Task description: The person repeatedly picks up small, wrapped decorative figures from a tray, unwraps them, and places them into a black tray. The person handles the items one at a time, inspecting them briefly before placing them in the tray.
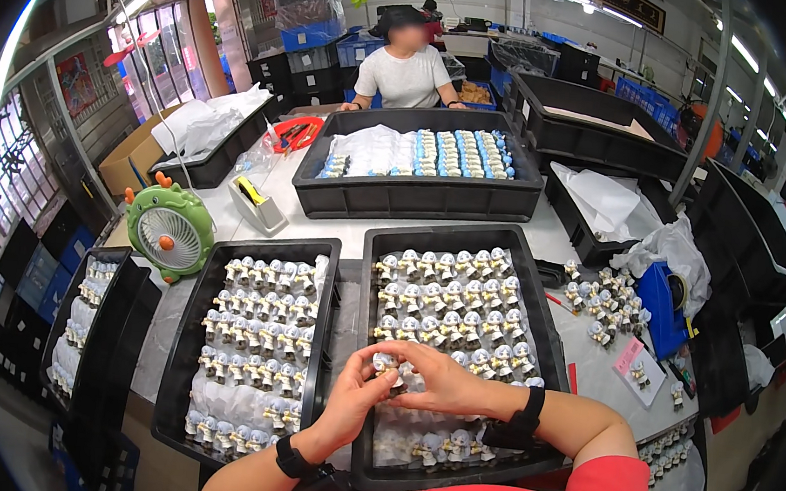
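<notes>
Both hands meet above the black tray [465, 234] in the middle of the table. Between them is a small figurine [385, 365] with a pale head and a white, gold and dark body. My left hand [357, 394] pinches it between thumb and fingers. From the other side, my right hand [445, 381] curls its fingers against the same figurine, partly hiding it. Rows of similar figurines [449, 297] stand on white sheeting in this tray. Another black tray [179, 358] to the left holds more rows, with a bare stretch of sheeting near its front.
A green fan [168, 230] and a tape dispenser [258, 206] stand at the left. Loose figurines [605, 301] lie beside a blue tape dispenser [663, 311] at the right. Across the table, a person [406, 74] sits behind a large black tray [416, 201] of blue-and-white pieces.
</notes>
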A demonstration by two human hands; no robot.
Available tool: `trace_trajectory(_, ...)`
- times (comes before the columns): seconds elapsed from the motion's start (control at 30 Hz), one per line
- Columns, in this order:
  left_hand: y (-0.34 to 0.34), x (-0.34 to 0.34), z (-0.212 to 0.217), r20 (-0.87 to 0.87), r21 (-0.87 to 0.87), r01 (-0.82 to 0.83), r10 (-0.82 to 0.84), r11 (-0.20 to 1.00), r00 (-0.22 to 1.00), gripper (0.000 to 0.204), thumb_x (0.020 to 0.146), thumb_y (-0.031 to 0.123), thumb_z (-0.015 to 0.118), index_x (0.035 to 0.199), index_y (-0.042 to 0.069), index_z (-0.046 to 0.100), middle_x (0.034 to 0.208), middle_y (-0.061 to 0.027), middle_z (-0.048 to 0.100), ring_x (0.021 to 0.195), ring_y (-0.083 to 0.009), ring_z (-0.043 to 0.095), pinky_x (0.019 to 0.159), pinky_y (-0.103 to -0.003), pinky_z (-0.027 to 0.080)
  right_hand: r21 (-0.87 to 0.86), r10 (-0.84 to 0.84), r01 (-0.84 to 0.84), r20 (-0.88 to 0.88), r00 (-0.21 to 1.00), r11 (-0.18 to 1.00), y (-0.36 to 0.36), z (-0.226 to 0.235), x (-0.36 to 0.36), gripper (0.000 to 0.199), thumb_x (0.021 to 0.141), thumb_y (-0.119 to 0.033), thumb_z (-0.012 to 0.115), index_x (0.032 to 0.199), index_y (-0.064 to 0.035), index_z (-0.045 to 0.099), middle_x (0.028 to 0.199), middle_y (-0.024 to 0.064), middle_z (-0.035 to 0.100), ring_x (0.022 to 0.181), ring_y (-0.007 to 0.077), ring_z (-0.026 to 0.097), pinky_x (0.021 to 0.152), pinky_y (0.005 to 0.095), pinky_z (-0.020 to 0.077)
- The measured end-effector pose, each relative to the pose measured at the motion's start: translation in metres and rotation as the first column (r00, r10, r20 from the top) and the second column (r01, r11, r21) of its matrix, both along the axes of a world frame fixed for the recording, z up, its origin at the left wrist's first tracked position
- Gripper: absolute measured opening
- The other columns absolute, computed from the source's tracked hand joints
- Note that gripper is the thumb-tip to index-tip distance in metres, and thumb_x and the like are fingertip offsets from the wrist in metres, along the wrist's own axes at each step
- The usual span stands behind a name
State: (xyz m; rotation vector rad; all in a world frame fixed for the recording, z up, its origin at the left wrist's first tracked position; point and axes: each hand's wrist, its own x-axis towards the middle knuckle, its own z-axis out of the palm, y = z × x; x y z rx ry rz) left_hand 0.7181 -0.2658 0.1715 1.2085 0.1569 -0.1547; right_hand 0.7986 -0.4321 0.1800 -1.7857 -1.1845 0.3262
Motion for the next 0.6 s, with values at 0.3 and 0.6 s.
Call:
trace_trajectory(0.3, 0.002, -0.001, -0.002, -0.003, 0.003, -0.017, 0.017, 1.000, 1.000, 0.040, 0.091, 0.010, 0.057, 0.128, 0.008, 0.041, 0.117, -0.0072, 0.056, 0.103, -0.0134, 0.057, 0.082, -0.027, 0.047, 0.125, 0.006, -0.005, -0.005, 1.000, 0.992, 0.003, -0.011, 0.001, 0.064, 0.071, -0.014, 0.072, 0.129, -0.0068, 0.045, 0.116, 0.0143, 0.055, 0.102, 0.0277, 0.056, 0.091, 0.0377, 0.0451)
trace_trajectory(0.6, 0.003, 0.002, 0.008, 0.068, 0.075, -0.144, 0.139, 0.987, 0.988, 0.047, 0.089, 0.007, 0.056, 0.132, 0.006, 0.036, 0.123, -0.0092, 0.047, 0.104, -0.0169, 0.055, 0.083, -0.029, 0.048, 0.239, -0.142, 0.104, 0.146, 0.979, 0.965, 0.001, -0.027, 0.008, 0.068, 0.071, -0.019, 0.075, 0.129, -0.0037, 0.045, 0.127, 0.0164, 0.052, 0.117, 0.0321, 0.051, 0.097, 0.0396, 0.0420)
